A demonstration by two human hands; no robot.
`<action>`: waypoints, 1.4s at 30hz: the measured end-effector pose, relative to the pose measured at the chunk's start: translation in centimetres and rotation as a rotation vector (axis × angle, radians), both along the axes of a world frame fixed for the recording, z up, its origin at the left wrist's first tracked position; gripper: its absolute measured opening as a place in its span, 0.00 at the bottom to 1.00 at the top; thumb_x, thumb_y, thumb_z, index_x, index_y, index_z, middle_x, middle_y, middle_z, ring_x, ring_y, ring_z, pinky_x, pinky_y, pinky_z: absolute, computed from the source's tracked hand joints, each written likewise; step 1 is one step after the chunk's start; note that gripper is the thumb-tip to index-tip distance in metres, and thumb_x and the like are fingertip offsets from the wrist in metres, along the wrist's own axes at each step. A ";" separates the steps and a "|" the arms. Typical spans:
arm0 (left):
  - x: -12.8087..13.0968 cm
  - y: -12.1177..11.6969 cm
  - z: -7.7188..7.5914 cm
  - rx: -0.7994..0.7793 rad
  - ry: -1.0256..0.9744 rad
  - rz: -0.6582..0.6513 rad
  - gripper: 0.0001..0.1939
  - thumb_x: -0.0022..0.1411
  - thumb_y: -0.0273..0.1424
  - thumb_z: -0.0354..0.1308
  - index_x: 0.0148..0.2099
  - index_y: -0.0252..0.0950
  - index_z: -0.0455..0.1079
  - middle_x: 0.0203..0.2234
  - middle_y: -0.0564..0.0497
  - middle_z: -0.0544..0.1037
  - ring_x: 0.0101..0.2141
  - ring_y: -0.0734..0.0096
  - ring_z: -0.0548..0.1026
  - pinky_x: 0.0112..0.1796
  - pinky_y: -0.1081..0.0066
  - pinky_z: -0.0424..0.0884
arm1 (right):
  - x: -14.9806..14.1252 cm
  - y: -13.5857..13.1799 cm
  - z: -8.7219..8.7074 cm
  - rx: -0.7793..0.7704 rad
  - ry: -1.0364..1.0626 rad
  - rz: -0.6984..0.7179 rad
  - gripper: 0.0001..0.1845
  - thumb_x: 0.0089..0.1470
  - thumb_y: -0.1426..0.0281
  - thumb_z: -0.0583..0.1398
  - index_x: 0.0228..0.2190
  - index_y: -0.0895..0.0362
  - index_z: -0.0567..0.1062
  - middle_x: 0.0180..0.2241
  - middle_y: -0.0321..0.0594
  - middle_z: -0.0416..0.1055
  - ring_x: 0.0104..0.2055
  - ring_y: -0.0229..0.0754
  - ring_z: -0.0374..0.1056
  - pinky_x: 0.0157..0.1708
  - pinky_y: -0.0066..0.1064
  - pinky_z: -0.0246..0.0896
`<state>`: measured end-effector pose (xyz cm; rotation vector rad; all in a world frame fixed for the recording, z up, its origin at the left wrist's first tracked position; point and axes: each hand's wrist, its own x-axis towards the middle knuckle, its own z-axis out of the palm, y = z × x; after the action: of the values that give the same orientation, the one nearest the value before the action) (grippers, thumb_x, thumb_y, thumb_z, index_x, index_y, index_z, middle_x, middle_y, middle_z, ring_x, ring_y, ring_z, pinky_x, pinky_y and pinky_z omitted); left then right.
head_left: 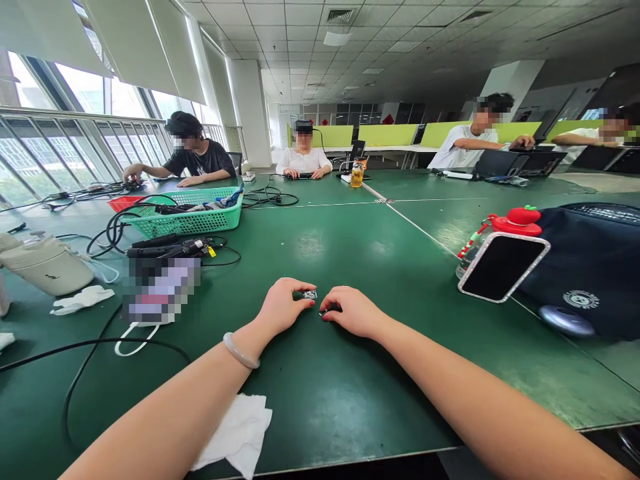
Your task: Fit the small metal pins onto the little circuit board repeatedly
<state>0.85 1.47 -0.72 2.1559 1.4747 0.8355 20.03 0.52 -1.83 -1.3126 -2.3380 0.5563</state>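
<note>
Both my hands rest on the green table [350, 267], close together near its middle. My left hand [284, 305], with a pale bangle on the wrist, is closed and pinches a tiny silvery part [310, 294] at the fingertips. My right hand [353, 311] is curled shut on a small dark piece [327, 310] that is mostly hidden under its fingers. The two small parts lie a few centimetres apart.
A green basket [193, 215] of cables and black leads sits at the left, with a white pouch [47, 265] and tissues [237, 433]. At the right a phone [503, 267] leans on a red-capped bottle beside a dark bag [595, 267]. Several people sit at the far side.
</note>
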 end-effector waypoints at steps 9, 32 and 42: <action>0.0 -0.2 0.0 -0.029 0.046 -0.057 0.15 0.52 0.30 0.61 0.44 0.42 0.77 0.40 0.51 0.78 0.46 0.62 0.72 0.49 0.64 0.67 | -0.2 -0.1 0.1 0.012 -0.028 0.014 0.03 0.50 0.72 0.63 0.26 0.56 0.76 0.28 0.37 0.70 0.37 0.39 0.64 0.39 0.31 0.58; 0.1 -0.1 0.0 -0.056 0.075 -0.077 0.15 0.52 0.32 0.60 0.44 0.42 0.77 0.40 0.50 0.79 0.45 0.61 0.72 0.49 0.63 0.67 | 0.8 -0.1 0.8 0.009 -0.093 -0.021 0.06 0.52 0.71 0.61 0.24 0.56 0.74 0.28 0.37 0.70 0.32 0.38 0.65 0.32 0.29 0.56; 0.0 0.0 -0.2 -0.061 0.042 -0.070 0.15 0.52 0.31 0.61 0.44 0.44 0.77 0.41 0.52 0.79 0.45 0.62 0.72 0.50 0.63 0.67 | 1.0 -0.3 1.3 0.059 0.024 -0.078 0.06 0.53 0.69 0.59 0.26 0.57 0.73 0.28 0.37 0.69 0.30 0.36 0.63 0.31 0.29 0.56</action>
<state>0.86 1.42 -0.91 2.1786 1.4172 0.7160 21.00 0.24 -0.56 -1.3559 -2.2558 0.4733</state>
